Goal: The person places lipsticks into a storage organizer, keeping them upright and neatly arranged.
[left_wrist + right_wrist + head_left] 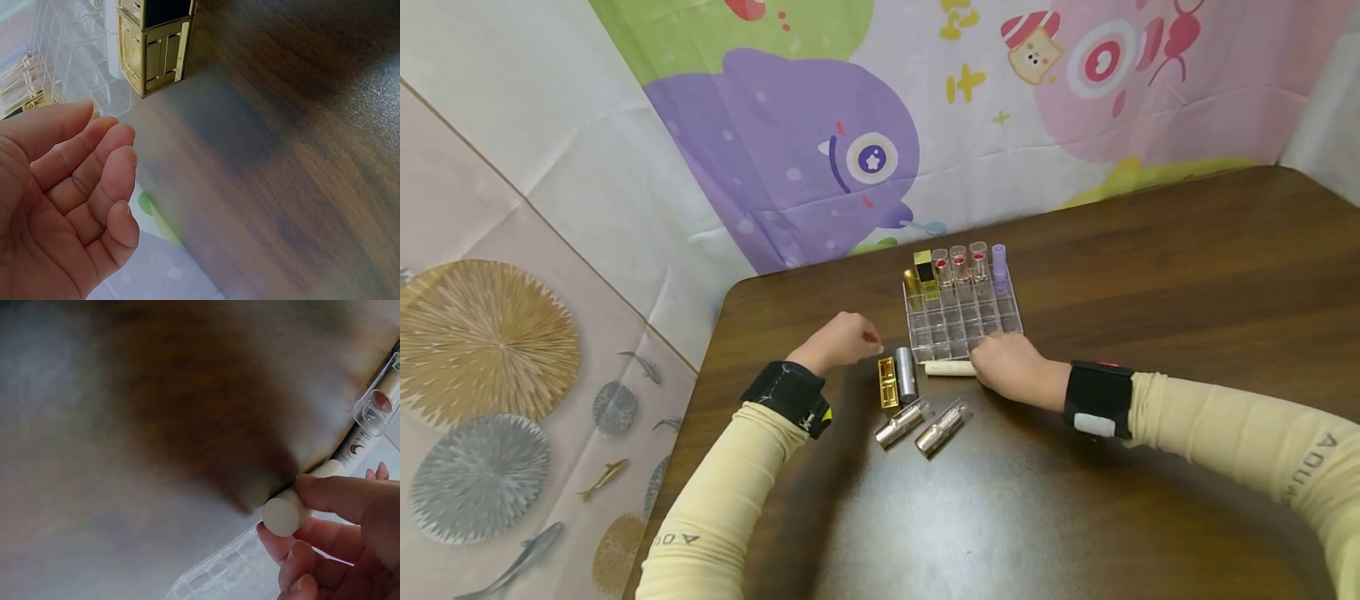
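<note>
**Cream tube pinched at the front of the clear organizer**

The right hand point(1011, 367) pinches a cream lipstick tube point(949, 367) between thumb and fingers; the tube lies flat on the table point(1150, 275), just in front of the clear organizer point(962, 317). The left hand point(842, 340) hovers left of the organizer with loosely curled fingers point(106, 181), grasping nothing.

The tube looks light, rigid and smooth, so it would likely roll or slip if held loosely; a grip across the middle of its barrel seems steadier than one at the rounded end point(282, 515).

In front of the organizer and left of the cream tube lie a gold case point(888, 382) and a silver tube point(906, 374), with two clear-capped lipsticks point(921, 425) nearer the person. Upright lipsticks point(958, 265) fill the organizer's back row.

The right hand covers much of the cream tube, so its far end is hidden. The right wrist view is blurred, and whether the tube touches the organizer's wall cannot be told.
</note>
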A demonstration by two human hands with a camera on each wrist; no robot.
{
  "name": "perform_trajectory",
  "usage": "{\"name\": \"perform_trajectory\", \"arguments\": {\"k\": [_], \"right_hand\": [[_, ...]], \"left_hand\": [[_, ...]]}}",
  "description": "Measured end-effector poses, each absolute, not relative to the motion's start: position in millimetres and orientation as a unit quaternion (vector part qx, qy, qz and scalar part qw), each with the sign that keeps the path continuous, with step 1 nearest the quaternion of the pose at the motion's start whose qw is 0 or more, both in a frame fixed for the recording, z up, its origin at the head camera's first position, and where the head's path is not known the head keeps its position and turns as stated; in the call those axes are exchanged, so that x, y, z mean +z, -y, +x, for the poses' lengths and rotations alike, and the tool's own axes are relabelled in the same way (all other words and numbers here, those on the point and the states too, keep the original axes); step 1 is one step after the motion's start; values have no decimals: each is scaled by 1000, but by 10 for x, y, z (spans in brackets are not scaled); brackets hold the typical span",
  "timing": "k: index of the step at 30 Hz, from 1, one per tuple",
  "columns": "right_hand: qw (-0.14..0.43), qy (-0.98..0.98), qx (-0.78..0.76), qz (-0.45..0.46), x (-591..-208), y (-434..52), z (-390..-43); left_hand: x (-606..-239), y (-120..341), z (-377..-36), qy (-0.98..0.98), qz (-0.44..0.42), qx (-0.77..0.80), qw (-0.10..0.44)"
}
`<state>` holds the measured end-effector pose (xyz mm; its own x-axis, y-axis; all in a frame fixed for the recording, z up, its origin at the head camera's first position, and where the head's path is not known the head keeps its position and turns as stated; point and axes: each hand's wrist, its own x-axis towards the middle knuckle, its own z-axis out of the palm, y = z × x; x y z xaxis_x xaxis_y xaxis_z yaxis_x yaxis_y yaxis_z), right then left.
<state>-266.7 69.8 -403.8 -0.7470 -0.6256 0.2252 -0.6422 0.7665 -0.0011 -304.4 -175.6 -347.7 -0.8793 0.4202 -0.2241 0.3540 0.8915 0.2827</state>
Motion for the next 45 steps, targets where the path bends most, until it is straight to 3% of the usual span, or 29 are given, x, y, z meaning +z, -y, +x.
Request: {"name": "perform_trajectory", "arguments": {"k": [7,27,45], "right_hand": [[25,940,76,330,-3841,-776,-2650],[41,937,121,325,-3181,-1134,-2735],[-15,954,114,278,-2658,-1235,-3022]], "left_hand": [[-3482,1752,-3032,-963,202,116,139],[-3425,1727,-3005,-962,199,120,147],[-3426,1756,-3020,-962,191,127,148]]}}
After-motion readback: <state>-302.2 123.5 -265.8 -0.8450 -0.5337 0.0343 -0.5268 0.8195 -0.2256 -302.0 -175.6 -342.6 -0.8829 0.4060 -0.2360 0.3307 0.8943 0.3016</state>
